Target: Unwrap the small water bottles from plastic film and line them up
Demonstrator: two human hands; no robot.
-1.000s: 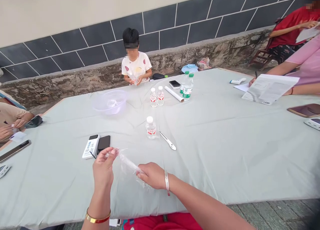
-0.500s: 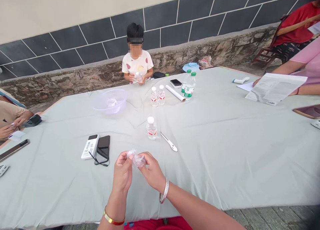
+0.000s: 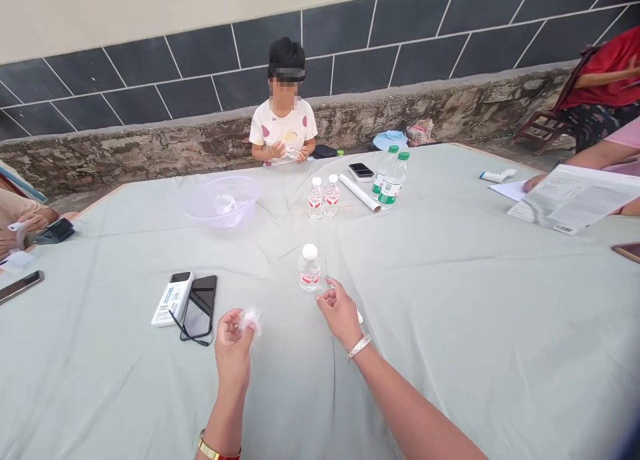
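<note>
My left hand (image 3: pixel 234 343) is closed on a crumpled piece of clear plastic film (image 3: pixel 250 319), held above the cloth between thumb and fingers. My right hand (image 3: pixel 341 313) has its fingers apart, with nothing visible in them, just right of a small clear bottle (image 3: pixel 309 273) with a white cap and a red-marked label. The bottle stands upright, and I see a small gap between it and my fingertips. Under the right hand lies a white utility knife (image 3: pixel 360 317), mostly covered; only its ends show.
Two similar bottles (image 3: pixel 323 199), a white roll (image 3: pixel 360 194) and two green-capped bottles (image 3: pixel 391 180) stand or lie farther back. A translucent purple basin (image 3: pixel 200 210) holds crumpled plastic. Left are a white power bank (image 3: pixel 173 300) and a dark phone (image 3: pixel 201 307). A person (image 3: pixel 285 127) sits opposite.
My hands have separated. The left keeps the plastic film and has moved slightly left; the right has let go of it and moved forward and right, beside the bottle and over the knife.
</note>
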